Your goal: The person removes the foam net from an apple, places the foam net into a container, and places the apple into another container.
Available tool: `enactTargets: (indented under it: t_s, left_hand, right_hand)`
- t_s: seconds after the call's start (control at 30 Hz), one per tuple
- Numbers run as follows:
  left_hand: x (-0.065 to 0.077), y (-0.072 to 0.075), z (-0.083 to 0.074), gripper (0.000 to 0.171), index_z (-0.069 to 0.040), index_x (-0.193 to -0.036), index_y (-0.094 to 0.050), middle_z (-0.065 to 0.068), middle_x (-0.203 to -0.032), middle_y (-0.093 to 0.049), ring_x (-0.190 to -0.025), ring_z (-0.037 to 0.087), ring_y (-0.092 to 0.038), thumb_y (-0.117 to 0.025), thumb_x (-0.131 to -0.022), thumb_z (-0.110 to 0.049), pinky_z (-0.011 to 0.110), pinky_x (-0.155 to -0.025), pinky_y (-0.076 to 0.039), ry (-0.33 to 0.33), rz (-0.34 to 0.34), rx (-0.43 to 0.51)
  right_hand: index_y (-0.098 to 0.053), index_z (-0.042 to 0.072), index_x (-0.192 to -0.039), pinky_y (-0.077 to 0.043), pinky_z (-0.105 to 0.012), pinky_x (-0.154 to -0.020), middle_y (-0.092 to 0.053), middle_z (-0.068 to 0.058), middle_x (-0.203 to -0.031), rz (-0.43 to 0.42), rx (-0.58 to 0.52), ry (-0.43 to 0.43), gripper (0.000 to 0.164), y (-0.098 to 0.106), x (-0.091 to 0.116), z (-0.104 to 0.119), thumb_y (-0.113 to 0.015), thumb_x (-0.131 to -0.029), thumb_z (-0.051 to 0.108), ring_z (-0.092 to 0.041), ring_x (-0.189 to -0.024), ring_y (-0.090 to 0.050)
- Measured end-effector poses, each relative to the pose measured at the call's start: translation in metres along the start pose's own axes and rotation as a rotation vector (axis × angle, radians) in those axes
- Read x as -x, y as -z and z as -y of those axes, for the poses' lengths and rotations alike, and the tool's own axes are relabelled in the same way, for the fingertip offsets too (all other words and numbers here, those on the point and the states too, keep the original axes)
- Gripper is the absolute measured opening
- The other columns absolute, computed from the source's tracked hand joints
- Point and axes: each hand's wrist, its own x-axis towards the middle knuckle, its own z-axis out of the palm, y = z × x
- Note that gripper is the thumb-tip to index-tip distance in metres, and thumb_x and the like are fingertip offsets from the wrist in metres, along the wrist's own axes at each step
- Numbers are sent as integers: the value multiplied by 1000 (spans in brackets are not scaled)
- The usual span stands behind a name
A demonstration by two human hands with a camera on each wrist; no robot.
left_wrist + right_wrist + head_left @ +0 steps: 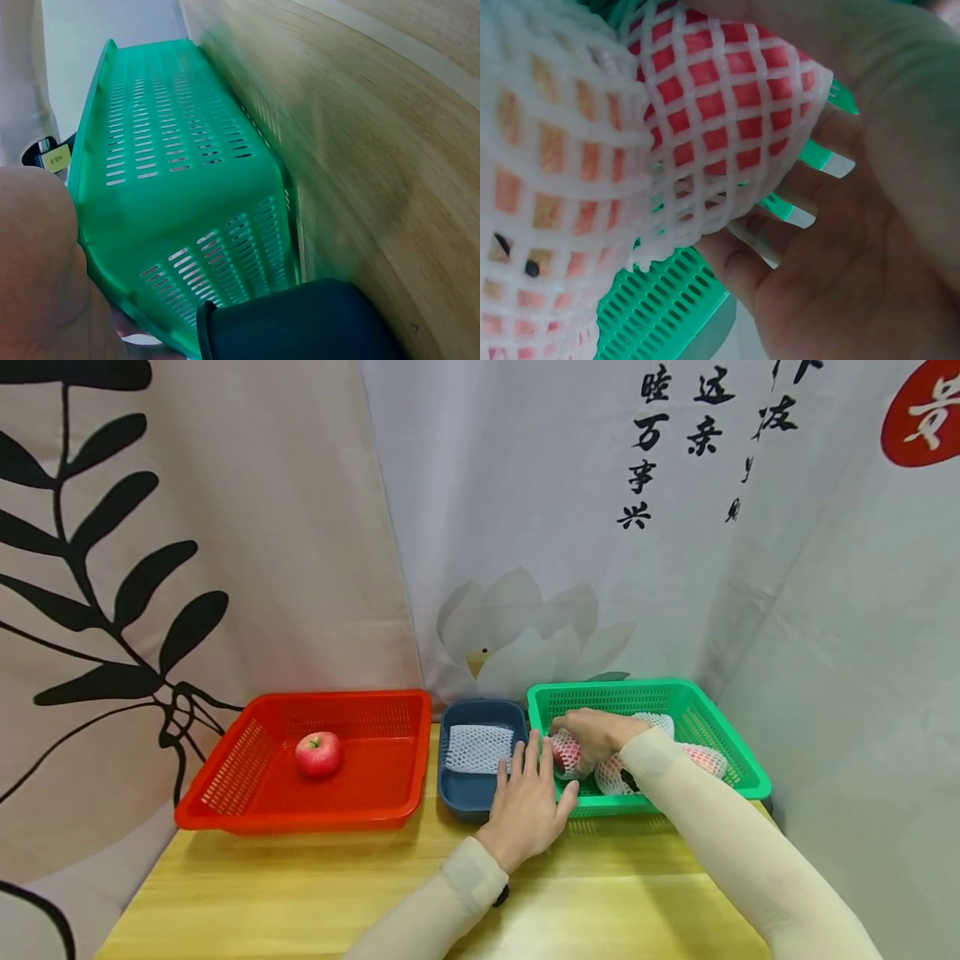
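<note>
Inside the green basket (617,806), near its left end, the right hand (597,735) curls round a netted apple (566,753). The left hand (527,816), fingers straight, reaches beside the blue tray (463,799), perhaps touching the basket.

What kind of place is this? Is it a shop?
I can't rule out a shop, but it's probably an indoor spot for handling fruit. Printed cloth hangs behind a wooden table, with a red basket holding an apple and a green basket holding net-wrapped fruit.
</note>
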Motion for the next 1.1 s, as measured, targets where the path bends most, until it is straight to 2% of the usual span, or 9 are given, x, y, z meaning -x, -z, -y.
enactTargets:
  t_s: [0.37,0.53,0.7,0.93,1.1]
  left_hand:
    - [5,-6,0,82,-7,-186,-24,20,-196,-20,-178,50,-33,-36,-124,-60,76,-139,-36,9,4,15]
    - [4,-2,0,83,-7,-185,-25,21,-195,-21,-177,51,-33,-33,-124,-62,76,-139,-36,1,1,25]
    - [4,-1,0,84,-7,-186,-25,21,-195,-21,-177,51,-33,-31,-124,-64,76,-139,-36,-3,-7,22]
    - [3,-3,2,85,-8,-186,-24,20,-196,-19,-178,50,-30,-29,-124,-66,76,-140,-34,-2,3,28]
    - [3,-3,3,85,-9,-186,-23,18,-196,-17,-179,50,-29,-28,-123,-67,77,-140,-33,1,10,35]
  right_hand:
    - [-61,7,-165,-57,-67,-125,-66,-19,-167,-98,-19,56,83,-7,15,-6,-101,-93,21,-48,-157,-60]
    - [-63,6,-162,-58,-66,-124,-69,-19,-162,-145,-24,77,80,1,23,-8,-101,-94,22,-47,-153,-64]
    - [-65,7,-159,-63,-63,-117,-73,-18,-156,-185,-26,94,77,7,30,-9,-101,-94,24,-46,-146,-68]
    - [-65,8,-161,-59,-68,-121,-70,-18,-162,-235,-45,106,78,11,37,-10,-100,-95,30,-49,-153,-63]
    - [-63,7,-162,-60,-67,-120,-70,-18,-162,-269,-80,118,82,12,41,-10,-101,-95,32,-47,-149,-66]
